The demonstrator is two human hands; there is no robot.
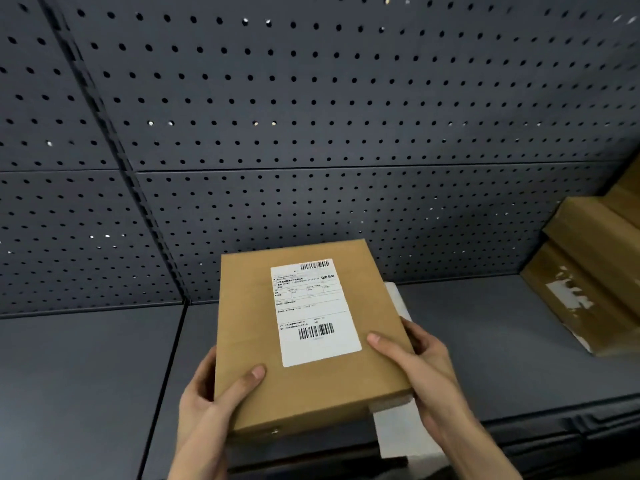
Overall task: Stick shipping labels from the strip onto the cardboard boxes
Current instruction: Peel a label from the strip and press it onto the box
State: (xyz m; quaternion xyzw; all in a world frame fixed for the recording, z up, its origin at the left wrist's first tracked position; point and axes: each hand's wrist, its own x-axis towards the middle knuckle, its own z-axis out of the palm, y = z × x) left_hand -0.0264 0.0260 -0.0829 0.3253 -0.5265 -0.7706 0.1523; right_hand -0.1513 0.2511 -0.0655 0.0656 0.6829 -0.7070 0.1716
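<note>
A flat brown cardboard box is held over the grey shelf, a white shipping label with two barcodes stuck on its top face. My left hand grips the box's near left corner, thumb on top. My right hand grips its right edge, thumb resting beside the label. A white strip of label backing lies under the box, showing at its right side and below its near edge.
The grey metal shelf runs left and right, backed by a dark pegboard wall. A stack of cardboard boxes with torn label remains stands at the right end of the shelf.
</note>
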